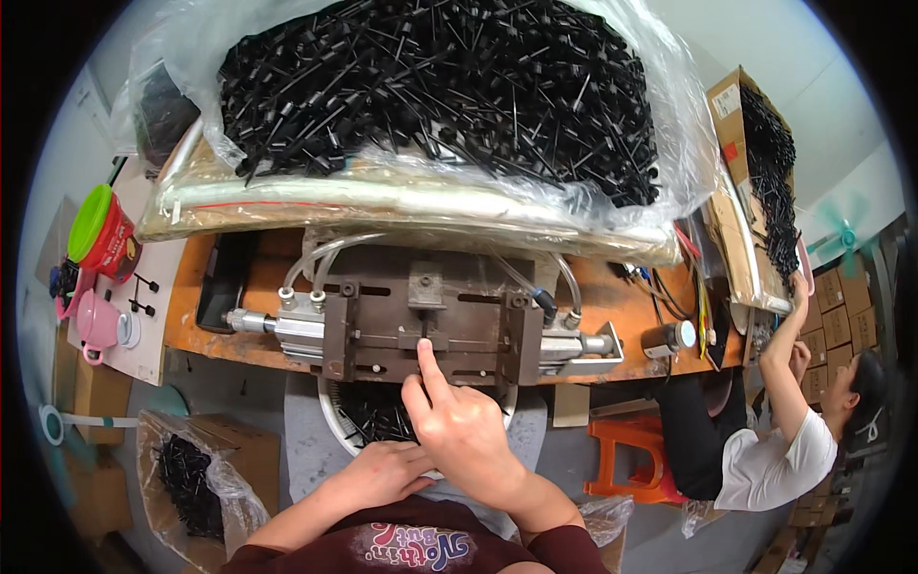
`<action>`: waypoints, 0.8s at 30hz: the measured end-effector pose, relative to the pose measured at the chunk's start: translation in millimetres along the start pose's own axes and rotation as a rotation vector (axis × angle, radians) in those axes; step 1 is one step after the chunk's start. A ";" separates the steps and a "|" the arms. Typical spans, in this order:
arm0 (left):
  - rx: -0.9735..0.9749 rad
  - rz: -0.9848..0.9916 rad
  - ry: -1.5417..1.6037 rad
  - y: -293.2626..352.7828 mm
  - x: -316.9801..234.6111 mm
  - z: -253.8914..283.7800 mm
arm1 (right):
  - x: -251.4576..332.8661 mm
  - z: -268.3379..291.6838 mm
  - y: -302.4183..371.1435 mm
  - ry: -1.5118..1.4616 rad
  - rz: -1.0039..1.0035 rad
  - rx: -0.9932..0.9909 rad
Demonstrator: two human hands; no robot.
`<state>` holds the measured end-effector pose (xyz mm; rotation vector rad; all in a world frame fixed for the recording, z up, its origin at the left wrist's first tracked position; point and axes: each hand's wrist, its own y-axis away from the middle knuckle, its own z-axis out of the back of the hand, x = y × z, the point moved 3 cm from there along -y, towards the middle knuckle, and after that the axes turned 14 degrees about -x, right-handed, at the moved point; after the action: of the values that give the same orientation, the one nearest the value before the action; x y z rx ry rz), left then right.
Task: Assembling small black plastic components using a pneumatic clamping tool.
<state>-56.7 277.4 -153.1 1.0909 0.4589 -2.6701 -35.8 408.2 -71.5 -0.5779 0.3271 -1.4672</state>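
Note:
My right hand (461,435) reaches over a dark metal clamping fixture (478,330). Its index finger is stretched out, the tip pressing at the small centre block, where a thin black part (425,325) stands partly behind the fingertip. The other fingers are loosely curled, and nothing shows in them. Lower and to the left, my left hand (387,473) rests at the near rim of a white basin (334,416). Its fingers are bent together and partly covered by my right hand; what they hold, if anything, is hidden. Several black stemmed plastic parts (378,407) lie in the basin.
Behind the fixture, a plastic-lined box (382,196) is heaped with black parts. Air cylinders (299,337) with clear hoses flank the fixture on the orange bench (186,320). A co-worker (779,459) sits at the right beside another box (729,105). An open carton (244,440) stands lower left.

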 end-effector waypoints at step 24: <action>-0.492 -0.018 0.011 46.5 21.9 45.9 | 7.1 -38.5 77.4 -0.451 -0.079 0.114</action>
<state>-86.7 215.8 -147.0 0.9468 1.0600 -2.3687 8.6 395.1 -144.8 -0.8139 -0.1333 -1.3751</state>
